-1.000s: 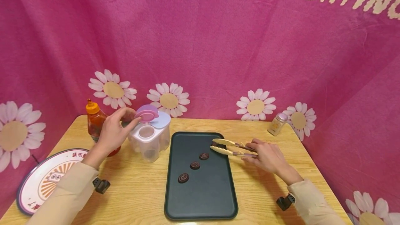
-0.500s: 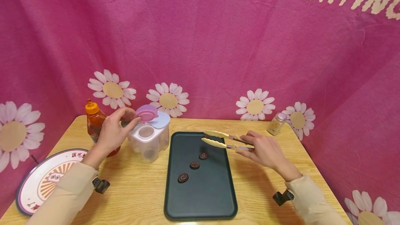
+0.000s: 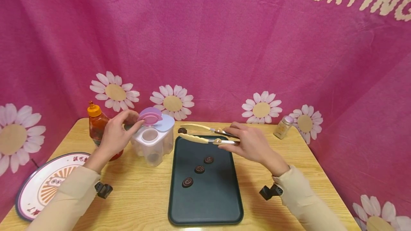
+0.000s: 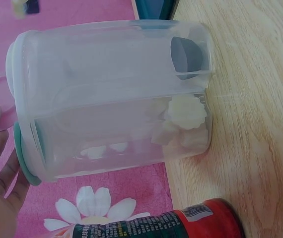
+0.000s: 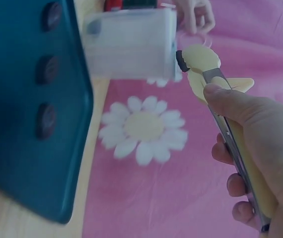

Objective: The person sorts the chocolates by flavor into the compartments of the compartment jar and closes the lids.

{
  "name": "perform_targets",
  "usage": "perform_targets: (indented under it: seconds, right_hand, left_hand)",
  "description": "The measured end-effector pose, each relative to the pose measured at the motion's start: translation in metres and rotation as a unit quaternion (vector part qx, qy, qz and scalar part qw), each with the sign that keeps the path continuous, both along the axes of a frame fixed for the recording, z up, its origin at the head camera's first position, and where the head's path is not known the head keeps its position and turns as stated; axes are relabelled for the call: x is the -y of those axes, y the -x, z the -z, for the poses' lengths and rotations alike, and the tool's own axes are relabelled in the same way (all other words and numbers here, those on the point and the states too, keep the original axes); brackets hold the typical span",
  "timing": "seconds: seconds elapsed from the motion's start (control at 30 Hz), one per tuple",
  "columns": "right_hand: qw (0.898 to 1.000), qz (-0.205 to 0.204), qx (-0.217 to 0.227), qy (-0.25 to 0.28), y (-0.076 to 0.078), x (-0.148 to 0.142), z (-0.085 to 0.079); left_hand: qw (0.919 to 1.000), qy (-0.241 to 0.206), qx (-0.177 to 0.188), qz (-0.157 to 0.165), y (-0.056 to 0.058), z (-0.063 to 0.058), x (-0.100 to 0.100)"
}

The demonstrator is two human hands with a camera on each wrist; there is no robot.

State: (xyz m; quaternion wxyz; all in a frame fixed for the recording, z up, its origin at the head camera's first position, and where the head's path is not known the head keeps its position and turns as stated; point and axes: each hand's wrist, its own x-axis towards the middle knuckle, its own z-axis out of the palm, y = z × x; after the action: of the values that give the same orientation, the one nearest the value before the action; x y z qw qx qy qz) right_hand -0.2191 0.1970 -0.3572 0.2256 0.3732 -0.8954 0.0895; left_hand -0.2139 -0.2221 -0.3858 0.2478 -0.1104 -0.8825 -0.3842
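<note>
My left hand pinches the raised pink flap lid of a clear compartment container. The round opening below that flap is uncovered; the blue flap beside it lies flat. Through the container's walls show a dark piece in one compartment and cream-coloured pieces in another. My right hand grips tongs with cream scalloped tips. Between those tips is a dark chocolate, held in the air just right of the container. Several swirl-topped chocolates, one nearest me, lie diagonally on a dark tray.
Behind my left hand stands a sauce bottle with an orange cap. A round printed plate lies at the table's left. A small shaker jar with a lilac cap stands at the back right. A pink curtain hangs behind the table.
The tongs have lifted the chocolate off the tray's far right corner and carried it left and up towards the container. My left hand keeps its place on the pink lid.
</note>
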Motion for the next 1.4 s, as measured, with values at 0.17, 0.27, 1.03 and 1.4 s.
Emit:
perform_targets:
  seconds: [0.17, 0.27, 1.03, 1.4]
  right_hand:
    - [1.0, -0.028, -0.005, -0.004, 0.006, 0.027, -0.009]
    - [0.999, -0.038, -0.006, -0.006, 0.009, 0.041, -0.012]
    - [0.998, -0.037, 0.025, -0.051, 0.019, 0.083, -0.021]
    - [0.998, -0.018, 0.04, -0.052, 0.002, 0.055, -0.015]
  left_hand:
    - [1.0, -0.002, -0.001, 0.002, 0.001, 0.001, 0.0]
    - [1.0, -0.002, -0.003, 0.003, 0.001, 0.001, 0.0]
    - [0.9992, 0.007, -0.039, -0.003, 0.004, 0.005, 0.001]
    - [0.9998, 0.002, -0.022, 0.0, 0.002, 0.003, 0.0]
